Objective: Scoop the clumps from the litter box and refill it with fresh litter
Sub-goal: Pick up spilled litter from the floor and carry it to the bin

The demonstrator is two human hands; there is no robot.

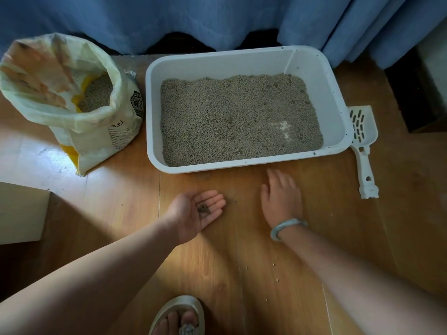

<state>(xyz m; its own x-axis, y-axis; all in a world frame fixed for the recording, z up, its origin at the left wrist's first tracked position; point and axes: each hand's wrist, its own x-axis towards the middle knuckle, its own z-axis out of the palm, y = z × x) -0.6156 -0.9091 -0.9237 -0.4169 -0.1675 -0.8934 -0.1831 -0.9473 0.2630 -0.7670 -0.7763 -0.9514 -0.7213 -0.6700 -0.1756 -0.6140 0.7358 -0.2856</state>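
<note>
Two hands low: left hand (197, 212) cupped palm-up, fingers apart, cradling litter bits (204, 210); right hand (281, 198) spread flat on floor (242, 262), six o'clock of litter box (154, 117).

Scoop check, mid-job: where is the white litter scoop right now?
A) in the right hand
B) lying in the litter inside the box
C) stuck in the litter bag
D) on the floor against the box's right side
D: the scoop lies on the wooden floor beside the right wall of the litter box, untouched by either hand; the right hand rests flat on the floor.
</note>
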